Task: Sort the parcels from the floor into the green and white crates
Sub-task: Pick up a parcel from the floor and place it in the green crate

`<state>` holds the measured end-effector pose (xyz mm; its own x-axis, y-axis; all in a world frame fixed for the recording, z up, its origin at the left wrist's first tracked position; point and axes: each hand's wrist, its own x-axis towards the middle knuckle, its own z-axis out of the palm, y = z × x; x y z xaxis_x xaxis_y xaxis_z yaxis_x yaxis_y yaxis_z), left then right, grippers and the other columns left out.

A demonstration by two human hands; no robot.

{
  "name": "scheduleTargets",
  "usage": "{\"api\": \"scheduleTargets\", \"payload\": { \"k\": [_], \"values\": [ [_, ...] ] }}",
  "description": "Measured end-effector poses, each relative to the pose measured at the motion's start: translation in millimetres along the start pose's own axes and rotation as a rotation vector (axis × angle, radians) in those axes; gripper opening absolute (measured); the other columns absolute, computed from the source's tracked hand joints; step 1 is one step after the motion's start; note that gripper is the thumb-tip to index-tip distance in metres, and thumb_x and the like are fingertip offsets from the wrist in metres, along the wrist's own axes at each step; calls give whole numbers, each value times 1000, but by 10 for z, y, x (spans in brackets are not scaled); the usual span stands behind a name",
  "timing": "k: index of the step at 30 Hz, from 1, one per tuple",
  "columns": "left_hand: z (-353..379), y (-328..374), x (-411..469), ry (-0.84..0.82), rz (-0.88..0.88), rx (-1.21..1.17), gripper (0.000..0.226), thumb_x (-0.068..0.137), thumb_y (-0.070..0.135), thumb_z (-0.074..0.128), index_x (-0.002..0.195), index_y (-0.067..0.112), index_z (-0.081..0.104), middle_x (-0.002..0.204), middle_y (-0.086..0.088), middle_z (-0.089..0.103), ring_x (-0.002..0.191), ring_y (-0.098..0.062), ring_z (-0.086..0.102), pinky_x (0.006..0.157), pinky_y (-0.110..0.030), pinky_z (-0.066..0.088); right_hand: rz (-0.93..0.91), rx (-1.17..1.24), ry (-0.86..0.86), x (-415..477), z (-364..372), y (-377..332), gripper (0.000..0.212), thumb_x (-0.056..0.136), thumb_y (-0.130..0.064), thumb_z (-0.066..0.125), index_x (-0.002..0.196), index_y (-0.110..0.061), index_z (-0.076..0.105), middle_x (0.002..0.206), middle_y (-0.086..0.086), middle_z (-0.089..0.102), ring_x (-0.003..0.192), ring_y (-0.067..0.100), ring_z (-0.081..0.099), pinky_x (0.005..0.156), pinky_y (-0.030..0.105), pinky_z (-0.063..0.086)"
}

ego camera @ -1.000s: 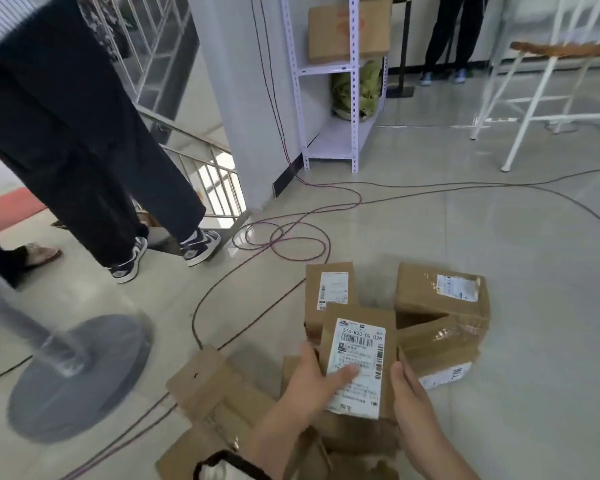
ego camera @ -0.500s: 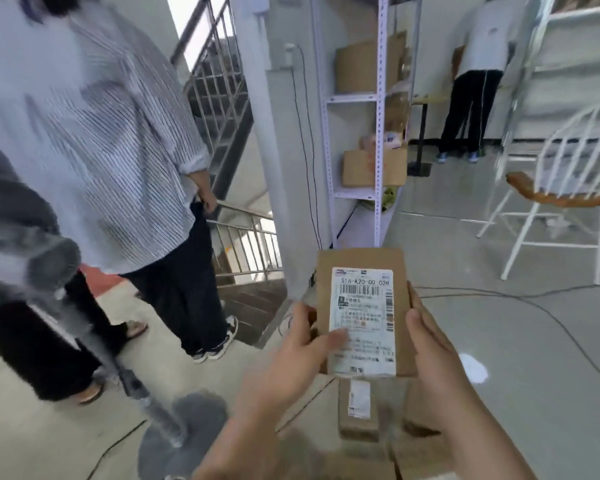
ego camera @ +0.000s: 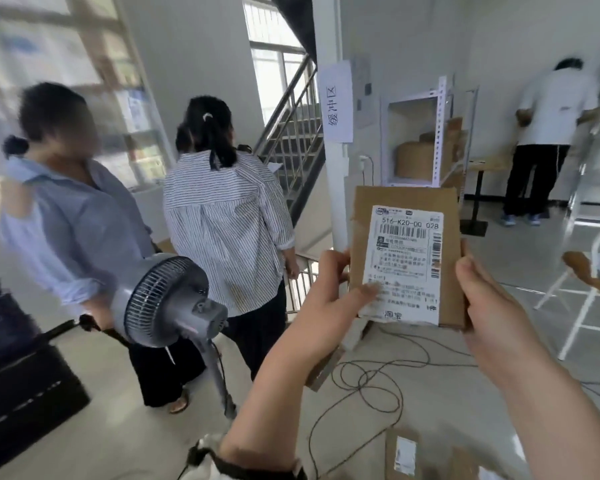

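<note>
**Parcel upright, label facing you**

You hold the flat brown cardboard parcel (ego camera: 399, 199) in mid-air, long axis vertical, its white shipping label (ego camera: 404, 265) reading top-up. Your left hand (ego camera: 329, 303) grips its left edge, your right hand (ego camera: 489, 306) its right.

I'm seeing left hand (ego camera: 321, 306) and right hand (ego camera: 489, 306) gripping labelled parcel (ego camera: 406, 258) upright; grey fan (ego camera: 167, 303) standing left.

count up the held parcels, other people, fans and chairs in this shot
held parcel: 1
other people: 3
fan: 1
white chair: 1
total: 6
</note>
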<state>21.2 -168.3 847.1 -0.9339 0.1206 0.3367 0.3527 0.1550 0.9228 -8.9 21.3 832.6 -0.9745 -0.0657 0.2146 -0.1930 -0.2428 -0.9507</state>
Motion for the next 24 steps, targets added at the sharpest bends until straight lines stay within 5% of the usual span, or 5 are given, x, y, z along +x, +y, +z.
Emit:
{"api": "scheduleTargets", "payload": {
  "k": [3,9,14,20,24],
  "values": [
    [-52,183,-103,45,23,19,22,87,31,57,103,26,43,113,22,61,112,-3,58,87,-24,52,-22,-14,-70,-15,74,-164,60,76,-61,45,134,-49,44,134,-22,53,129,4,45,112,43,31],
    [-8,345,-193,68,49,28,19,92,23,57,104,22,42,114,19,61,111,-5,59,87,-23,52,-40,-30,-116,-101,54,-319,57,76,-60,44,132,-48,47,129,-23,57,125,3,49,109,39,34],
    [221,306,-161,29,58,11,21,93,24,56,109,23,42,121,12,58,111,-1,57,82,-15,51,-64,-59,-92,-245,-185,-384,45,78,-57,43,122,-64,46,129,-30,54,126,-1,45,110,38,31],
    [765,179,155,-181,64,-86,27,91,27,58,112,22,42,120,13,62,112,-6,60,93,-32,52,-102,-120,146,-467,-741,-508,33,81,-49,46,106,-68,55,115,-30,63,112,-4,57,106,39,35],
    [1369,138,469,-359,121,-181,27,82,32,60,105,27,46,114,17,65,108,-2,61,85,-20,51,-123,-203,333,-702,-1190,-671,39,77,-55,46,114,-68,49,124,-30,58,115,-4,56,98,36,42]
  ]
}}
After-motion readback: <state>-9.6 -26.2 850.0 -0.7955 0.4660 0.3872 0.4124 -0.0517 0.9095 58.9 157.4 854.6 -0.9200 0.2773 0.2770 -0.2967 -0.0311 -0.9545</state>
